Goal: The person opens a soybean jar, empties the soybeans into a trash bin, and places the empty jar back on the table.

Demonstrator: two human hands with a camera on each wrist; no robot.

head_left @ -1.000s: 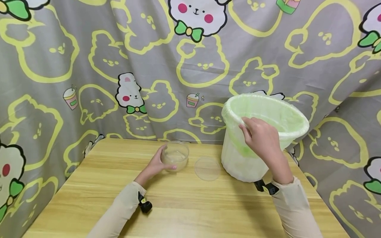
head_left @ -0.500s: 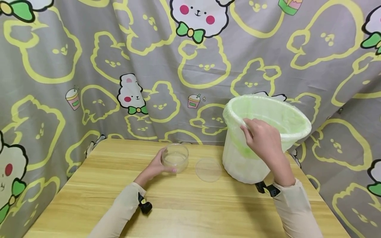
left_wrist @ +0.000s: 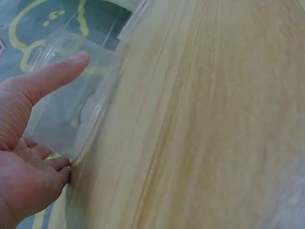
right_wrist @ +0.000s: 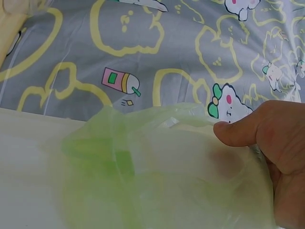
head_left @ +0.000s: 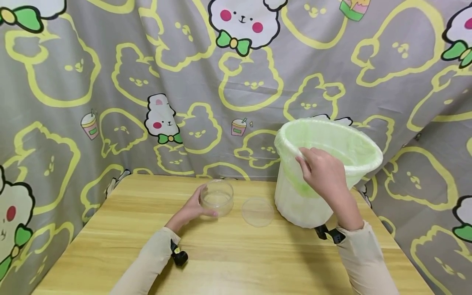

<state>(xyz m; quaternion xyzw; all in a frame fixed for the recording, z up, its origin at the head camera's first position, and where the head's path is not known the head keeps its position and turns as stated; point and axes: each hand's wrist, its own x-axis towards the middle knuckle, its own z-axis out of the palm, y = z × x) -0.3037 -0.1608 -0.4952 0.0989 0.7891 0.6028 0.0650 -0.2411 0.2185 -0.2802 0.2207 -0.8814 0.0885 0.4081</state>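
Observation:
A clear round plastic container (head_left: 218,200) sits on the table at left centre, its lidless top facing up. My left hand (head_left: 192,207) holds its side, the thumb (left_wrist: 59,78) across the near wall and the fingers on the far side. A flat clear lid (head_left: 257,212) lies on the wood between the container and a white trash bin (head_left: 300,211). A thin pale-green bag (right_wrist: 109,162) lines the bin and folds over its rim. My right hand (head_left: 324,170) grips that rim through the bag, thumb outside and fingers inside. The bin's right side is partly hidden behind this hand.
The wooden table (head_left: 221,258) ends at the back against a grey curtain (head_left: 191,73) with cartoon prints. The bin stands near the table's right back corner. Small black cameras (head_left: 180,257) are strapped to both wrists.
Both hands keep their holds, and the container, lid and bin stay in place. Only the head view shifts slightly.

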